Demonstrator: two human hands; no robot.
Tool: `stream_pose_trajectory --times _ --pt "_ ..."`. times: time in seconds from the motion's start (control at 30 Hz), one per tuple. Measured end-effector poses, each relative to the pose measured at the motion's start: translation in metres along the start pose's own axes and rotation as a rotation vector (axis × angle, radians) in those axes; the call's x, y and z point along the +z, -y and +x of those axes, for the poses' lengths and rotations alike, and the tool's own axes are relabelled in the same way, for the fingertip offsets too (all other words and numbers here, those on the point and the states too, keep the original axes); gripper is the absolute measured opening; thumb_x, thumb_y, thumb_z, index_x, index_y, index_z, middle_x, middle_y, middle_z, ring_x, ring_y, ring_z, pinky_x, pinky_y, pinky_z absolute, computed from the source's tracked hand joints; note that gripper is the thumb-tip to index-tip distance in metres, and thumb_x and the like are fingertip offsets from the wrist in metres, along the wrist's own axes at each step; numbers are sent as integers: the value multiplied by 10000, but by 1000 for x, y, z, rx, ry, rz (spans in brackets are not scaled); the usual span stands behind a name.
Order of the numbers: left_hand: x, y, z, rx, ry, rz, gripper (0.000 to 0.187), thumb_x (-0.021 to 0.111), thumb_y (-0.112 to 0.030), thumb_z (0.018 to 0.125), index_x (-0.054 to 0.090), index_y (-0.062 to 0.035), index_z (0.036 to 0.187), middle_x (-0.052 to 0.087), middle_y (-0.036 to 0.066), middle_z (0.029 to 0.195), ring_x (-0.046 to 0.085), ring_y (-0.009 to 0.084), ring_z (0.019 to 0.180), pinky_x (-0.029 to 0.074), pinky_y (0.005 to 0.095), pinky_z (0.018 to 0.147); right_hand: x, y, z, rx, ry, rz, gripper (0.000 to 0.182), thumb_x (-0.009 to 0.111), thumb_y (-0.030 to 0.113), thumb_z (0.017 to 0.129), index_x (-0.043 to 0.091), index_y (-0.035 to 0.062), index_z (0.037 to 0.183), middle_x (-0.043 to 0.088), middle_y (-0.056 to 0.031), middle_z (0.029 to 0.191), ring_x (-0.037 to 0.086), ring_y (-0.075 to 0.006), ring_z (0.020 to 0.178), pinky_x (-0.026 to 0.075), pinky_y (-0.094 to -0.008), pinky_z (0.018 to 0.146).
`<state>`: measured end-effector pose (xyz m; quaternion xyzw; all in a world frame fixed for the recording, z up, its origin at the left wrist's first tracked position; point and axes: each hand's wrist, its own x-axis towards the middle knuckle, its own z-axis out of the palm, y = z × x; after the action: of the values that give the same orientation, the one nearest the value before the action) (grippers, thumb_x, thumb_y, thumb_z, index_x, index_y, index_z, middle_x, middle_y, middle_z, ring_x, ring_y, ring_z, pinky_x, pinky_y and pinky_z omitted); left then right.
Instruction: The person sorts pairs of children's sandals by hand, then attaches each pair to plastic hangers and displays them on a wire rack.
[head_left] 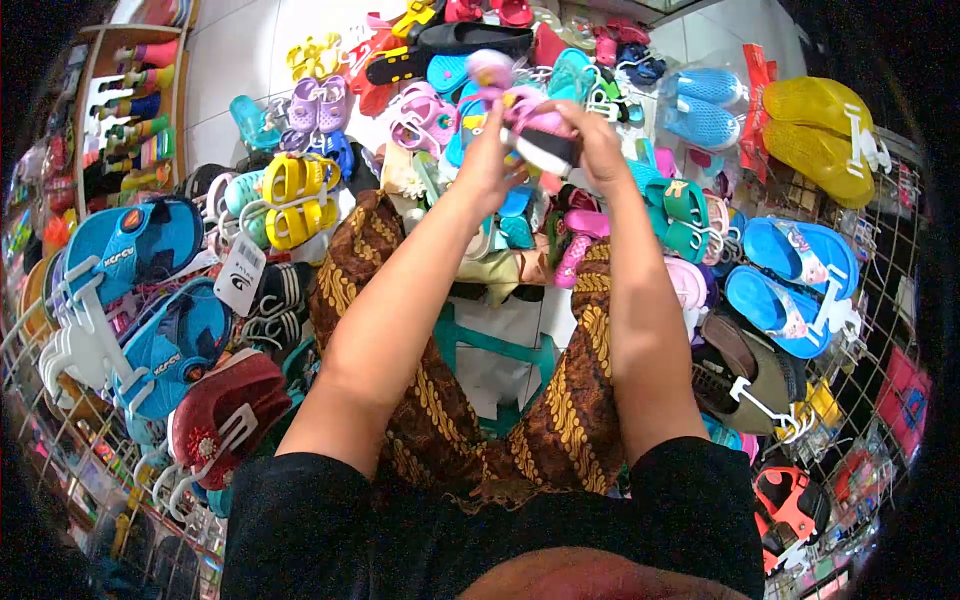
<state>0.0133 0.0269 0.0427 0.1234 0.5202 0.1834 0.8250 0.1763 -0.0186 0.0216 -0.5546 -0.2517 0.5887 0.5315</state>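
Note:
Stretched out in front of me, both arms meet at a small pink pair of children's sandals (528,108), slightly blurred, with a black and white part facing down. The fingers of my left hand (484,165) are closed on its left side. On the other side, my right hand (598,150) grips the dark end near the white sole. Under and around the hands lies a pile of colourful footwear, including a lilac pair of clogs (316,105), a pink pair (421,118) and bright pink sandals (578,250).
Blue sandals (150,340) and a maroon pair (225,410) hang at the left. Yellow shoes (820,135), blue slippers (795,275) and brown shoes (745,360) hang along the wire rack (905,240) at right. Between my knees shows a green stool (500,342). A shelf (180,110) stands back left.

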Motion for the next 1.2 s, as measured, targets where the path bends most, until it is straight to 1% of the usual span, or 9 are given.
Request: stream_pose_trajectory --times 0.07,0.17,0.3,0.4,0.53,0.7,0.87,1.03,1.2 --pt "-1 -1 1 -8 40 -71 661 568 -592 864 423 -167 1349 481 140 1278 505 275 1105 425 476 930 13 11 -8 2 146 -1 353 536 313 908 688 14 1017 667 -58 905 591 -136 834 438 -275 824" --pt "-14 9 22 -112 56 -201 321 479 -301 961 504 -109 1216 589 107 1096 579 241 995 465 449 898 7 1 -1 42 207 83 333 546 315 910 667 17 995 647 -58 790 583 -129 757 451 -276 741" --pt "-23 16 37 20 20 -139 287 393 -142 965 484 -30 1213 611 128 1055 617 277 951 497 458 870 15 12 -7 175 71 278 284 637 330 902 529 72 951 616 -61 948 579 -125 836 454 -250 709" --pt "-14 18 29 230 15 -15 311 471 -75 925 459 -23 1231 611 116 1036 626 247 919 525 393 809 -3 -20 6 133 -24 -78 364 732 356 827 529 65 908 595 -56 928 557 -109 856 448 -244 722" --pt "5 9 1 415 16 130 449 565 34 834 411 -26 1251 591 108 1031 620 187 857 532 316 732 14 -15 0 -13 15 -306 843 843 349 705 390 -35 1304 570 -136 1178 555 -201 1075 446 -326 943" --pt "0 3 8 437 47 103 445 585 47 807 435 -27 1219 591 94 1041 606 177 908 513 306 774 14 5 -1 129 20 87 461 712 103 815 526 19 1228 632 -64 1109 619 -150 970 498 -308 865" --pt "1 5 8 482 60 137 416 584 27 816 446 -25 1205 589 84 1032 599 173 897 502 299 775 16 11 -3 73 -2 276 432 656 44 809 515 19 1216 634 -76 1054 650 -166 883 530 -310 819" --pt "2 3 6 400 51 146 433 568 -3 818 473 -18 1240 588 82 1070 580 172 940 473 310 847 12 10 -2 111 -15 393 377 637 63 853 518 38 1209 617 -68 1092 619 -172 988 494 -317 890" --pt "-3 4 7 459 32 260 414 585 -15 824 473 -2 1223 600 79 1049 588 169 948 475 310 853 11 4 4 49 -32 216 379 655 109 870 510 43 1214 612 -63 1096 616 -151 977 500 -302 873"
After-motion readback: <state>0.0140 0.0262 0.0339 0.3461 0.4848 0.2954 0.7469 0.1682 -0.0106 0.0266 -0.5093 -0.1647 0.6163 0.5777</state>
